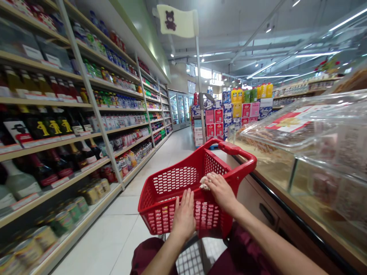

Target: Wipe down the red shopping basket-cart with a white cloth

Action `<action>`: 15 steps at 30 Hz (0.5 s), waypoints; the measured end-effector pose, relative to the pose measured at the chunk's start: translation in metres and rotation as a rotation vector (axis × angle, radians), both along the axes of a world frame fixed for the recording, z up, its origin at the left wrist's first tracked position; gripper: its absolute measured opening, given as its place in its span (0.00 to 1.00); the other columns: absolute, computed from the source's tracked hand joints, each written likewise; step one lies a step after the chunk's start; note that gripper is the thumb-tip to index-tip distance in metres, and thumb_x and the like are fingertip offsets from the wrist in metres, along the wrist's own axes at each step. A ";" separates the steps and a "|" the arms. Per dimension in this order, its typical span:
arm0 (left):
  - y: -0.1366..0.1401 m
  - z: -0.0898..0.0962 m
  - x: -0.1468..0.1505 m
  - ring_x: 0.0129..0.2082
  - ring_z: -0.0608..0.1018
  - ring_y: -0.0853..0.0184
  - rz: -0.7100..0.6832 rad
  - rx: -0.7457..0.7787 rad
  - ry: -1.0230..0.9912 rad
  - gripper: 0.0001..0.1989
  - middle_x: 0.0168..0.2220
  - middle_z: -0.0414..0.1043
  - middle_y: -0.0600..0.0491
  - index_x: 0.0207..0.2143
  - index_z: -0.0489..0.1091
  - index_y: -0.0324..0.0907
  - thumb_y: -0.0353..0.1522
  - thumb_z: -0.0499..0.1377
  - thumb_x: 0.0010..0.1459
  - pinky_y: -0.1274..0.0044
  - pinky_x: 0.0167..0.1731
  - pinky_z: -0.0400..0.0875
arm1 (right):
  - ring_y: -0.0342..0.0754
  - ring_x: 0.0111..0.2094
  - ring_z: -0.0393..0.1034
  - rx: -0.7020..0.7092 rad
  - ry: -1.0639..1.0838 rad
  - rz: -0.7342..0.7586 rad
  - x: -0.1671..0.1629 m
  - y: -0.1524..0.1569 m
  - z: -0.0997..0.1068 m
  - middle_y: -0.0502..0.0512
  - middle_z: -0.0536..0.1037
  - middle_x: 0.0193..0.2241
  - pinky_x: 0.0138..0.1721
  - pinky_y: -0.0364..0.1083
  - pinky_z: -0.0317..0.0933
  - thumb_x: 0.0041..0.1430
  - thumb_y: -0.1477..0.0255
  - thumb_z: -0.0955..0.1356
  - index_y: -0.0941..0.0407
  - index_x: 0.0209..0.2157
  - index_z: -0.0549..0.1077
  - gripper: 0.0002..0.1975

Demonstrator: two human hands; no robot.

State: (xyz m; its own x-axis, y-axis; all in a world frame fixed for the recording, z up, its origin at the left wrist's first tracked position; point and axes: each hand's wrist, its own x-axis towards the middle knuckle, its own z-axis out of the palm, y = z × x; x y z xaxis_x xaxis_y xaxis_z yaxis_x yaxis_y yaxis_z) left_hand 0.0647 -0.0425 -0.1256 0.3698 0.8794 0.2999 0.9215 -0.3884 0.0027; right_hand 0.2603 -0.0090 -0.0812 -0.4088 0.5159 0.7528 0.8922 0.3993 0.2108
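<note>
In front of me stands a red plastic shopping cart with a perforated basket and a curved handle at its right end. My left hand lies flat against the basket's near side, fingers stretched toward the rim. At the rim's right part, my right hand presses a crumpled whitish cloth under its fingers. The basket's far wall shows through its openings; part of its floor is hidden by the near side.
Shelves of bottles and cans line the left. A counter with clear display covers runs close along the right. Stacked drink boxes stand ahead, beside a pole with a bear sign. Pale floor tiles lie to the left.
</note>
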 end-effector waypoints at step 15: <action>-0.004 0.008 0.004 0.61 0.36 0.65 0.036 -0.032 0.081 0.39 0.62 0.30 0.51 0.60 0.35 0.36 0.29 0.47 0.44 0.66 0.58 0.39 | 0.53 0.51 0.58 -0.013 0.052 -0.123 0.023 -0.002 0.008 0.53 0.70 0.48 0.52 0.52 0.50 0.57 0.78 0.58 0.54 0.44 0.70 0.16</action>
